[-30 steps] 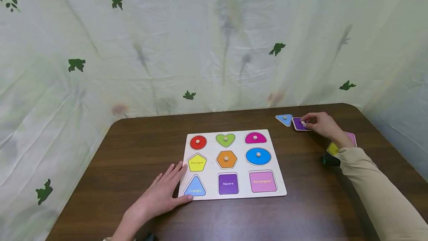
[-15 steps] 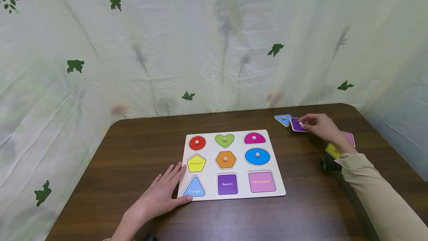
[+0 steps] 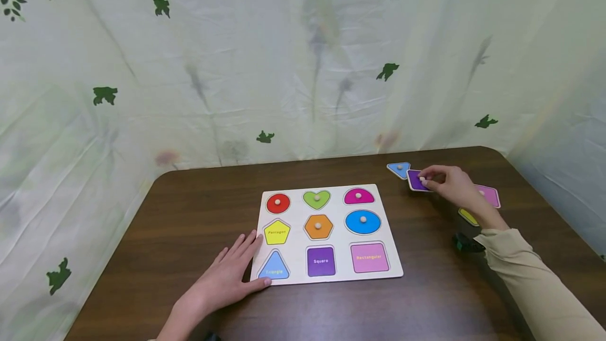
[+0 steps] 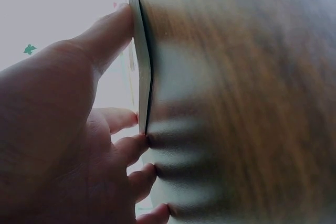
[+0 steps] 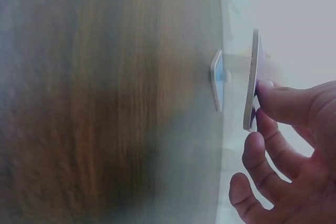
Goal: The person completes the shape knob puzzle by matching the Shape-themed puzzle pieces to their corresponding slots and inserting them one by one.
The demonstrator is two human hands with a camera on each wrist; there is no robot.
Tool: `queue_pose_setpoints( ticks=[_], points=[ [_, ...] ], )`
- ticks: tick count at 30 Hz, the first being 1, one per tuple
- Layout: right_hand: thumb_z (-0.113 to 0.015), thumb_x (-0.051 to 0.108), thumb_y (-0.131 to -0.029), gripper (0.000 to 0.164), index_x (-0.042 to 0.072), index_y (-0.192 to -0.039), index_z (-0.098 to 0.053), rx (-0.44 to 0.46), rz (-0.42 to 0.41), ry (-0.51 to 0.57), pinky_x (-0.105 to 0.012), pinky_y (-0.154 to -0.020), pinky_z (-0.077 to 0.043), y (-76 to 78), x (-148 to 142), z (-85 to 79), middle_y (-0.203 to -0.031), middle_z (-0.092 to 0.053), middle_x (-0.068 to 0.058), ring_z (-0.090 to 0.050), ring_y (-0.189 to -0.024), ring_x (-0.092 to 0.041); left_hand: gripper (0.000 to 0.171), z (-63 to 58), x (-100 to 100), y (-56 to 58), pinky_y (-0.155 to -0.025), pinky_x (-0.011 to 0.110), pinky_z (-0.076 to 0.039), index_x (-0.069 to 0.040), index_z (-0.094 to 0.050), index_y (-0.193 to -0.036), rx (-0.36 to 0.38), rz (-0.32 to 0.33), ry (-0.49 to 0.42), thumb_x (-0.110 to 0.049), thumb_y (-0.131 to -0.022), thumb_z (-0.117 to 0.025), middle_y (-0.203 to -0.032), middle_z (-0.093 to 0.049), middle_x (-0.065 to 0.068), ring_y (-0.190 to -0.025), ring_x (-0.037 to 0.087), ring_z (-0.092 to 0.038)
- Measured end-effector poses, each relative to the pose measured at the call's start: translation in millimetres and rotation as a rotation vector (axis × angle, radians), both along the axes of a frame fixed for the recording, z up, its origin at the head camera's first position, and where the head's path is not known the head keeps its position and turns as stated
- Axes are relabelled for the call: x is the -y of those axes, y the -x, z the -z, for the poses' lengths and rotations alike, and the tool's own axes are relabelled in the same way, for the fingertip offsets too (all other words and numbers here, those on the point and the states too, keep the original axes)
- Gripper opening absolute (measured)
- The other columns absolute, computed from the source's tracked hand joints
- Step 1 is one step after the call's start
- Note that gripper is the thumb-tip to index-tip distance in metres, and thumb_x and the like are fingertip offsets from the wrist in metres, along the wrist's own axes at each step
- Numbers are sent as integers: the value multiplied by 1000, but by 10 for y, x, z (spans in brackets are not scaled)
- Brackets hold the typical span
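My right hand (image 3: 452, 186) pinches the knob of a purple square puzzle piece (image 3: 414, 182) at the back right of the table. The right wrist view shows this square piece (image 5: 253, 77) edge-on, raised off the tabletop, thumb and fingers at its knob. My left hand (image 3: 227, 275) rests with straight fingers on the left edge of a white shape puzzle board (image 3: 295, 251). Its thumb lies on the near left corner. In the board, red circle, green heart, magenta half-circle, orange hexagon and blue oval spots show knobs; the yellow pentagon, blue triangle, purple square and pink rectangle spots show printed words.
A blue triangle piece (image 3: 399, 169) lies just behind the purple square. By the right forearm lie a pink piece (image 3: 489, 195) and a yellow piece (image 3: 467, 217), both partly covered by the arm. A patterned curtain (image 3: 303, 67) hangs behind the brown table (image 3: 203, 199).
My right hand has lifted the purple square piece from the table and drawn it slightly nearer. The left hand stays on the board.
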State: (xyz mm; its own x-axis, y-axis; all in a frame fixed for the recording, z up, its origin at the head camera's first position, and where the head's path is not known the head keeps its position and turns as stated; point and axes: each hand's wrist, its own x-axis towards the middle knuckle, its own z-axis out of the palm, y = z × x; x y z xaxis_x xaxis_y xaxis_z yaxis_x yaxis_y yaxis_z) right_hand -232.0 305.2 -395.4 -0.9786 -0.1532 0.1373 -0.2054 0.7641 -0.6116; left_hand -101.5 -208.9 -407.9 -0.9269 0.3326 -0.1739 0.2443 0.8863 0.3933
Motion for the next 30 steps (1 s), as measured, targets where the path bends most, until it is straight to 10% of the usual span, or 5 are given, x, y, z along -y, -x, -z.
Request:
queue_pose_setpoints(
  ticks=[30],
  points=[
    [-72, 12, -91, 20, 8, -110, -70, -64, -61, 55, -26, -66, -52, -558, 362, -22, -99, -67, -9, -58, -82, -23, 96, -9, -5, -3, -113, 62, -17, -17, -29, -157, 8, -3, -2, -64, -82, -67, -162, -21, 5, -148, 33, -14]
  ],
)
